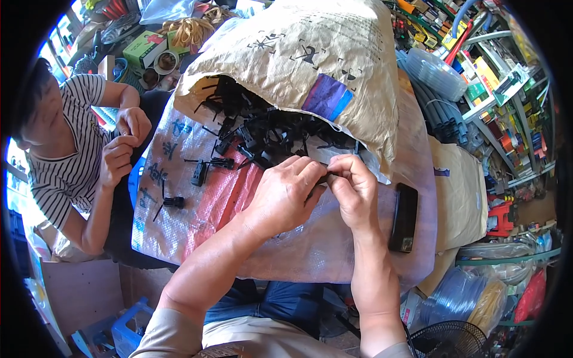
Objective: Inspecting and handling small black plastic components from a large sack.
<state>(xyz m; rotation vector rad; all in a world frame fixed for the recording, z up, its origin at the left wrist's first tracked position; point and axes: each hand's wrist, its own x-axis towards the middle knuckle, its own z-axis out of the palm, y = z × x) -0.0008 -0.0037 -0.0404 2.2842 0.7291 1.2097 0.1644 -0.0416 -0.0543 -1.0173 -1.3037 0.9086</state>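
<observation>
Parts (253, 152) in and before the sack (298, 53), phone (404, 216) to their right on sheeting (316, 244).

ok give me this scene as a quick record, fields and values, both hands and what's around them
left hand: fingers curled at a small dark part, mostly hidden
right hand: thumb and finger pinching at the same part
black parts: heaped at the sack's mouth, a few apart to the left
paper sack: lying open toward the hands
woven covering: whitish, with a red stripe, under the parts
black phone-like slab: flat, right of the right hand
other person: at left, striped top, hands close together
</observation>
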